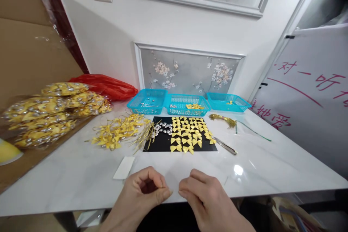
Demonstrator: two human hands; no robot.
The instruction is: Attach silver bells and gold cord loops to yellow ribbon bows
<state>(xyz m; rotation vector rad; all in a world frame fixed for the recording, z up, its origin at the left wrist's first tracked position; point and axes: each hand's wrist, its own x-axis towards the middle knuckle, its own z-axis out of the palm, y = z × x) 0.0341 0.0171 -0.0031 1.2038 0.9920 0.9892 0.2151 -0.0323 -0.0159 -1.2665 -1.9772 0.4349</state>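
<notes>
Close to the table's front edge, my left hand [148,192] is closed with thumb and forefinger pinched together. Facing it across a small gap, my right hand [202,192] is pinched too. Whatever is between the fingertips is too small to make out. Beyond the hands lies a black mat [160,145] bearing rows of yellow bows [187,134]. Silvery beads [163,128] and a bundle of gold ties [145,136] rest on its left part. To the left is a pile of yellow bows with ties [119,130]. Tweezers [225,145] lie at the mat's right edge.
Three blue baskets [189,112] line the wall, holding beads and bows. Bagged yellow bows [54,112] and a red plastic bag [104,86] are at the left. A gold wire bundle [223,119] lies right of the mat. A white pad [123,168] sits near my left hand.
</notes>
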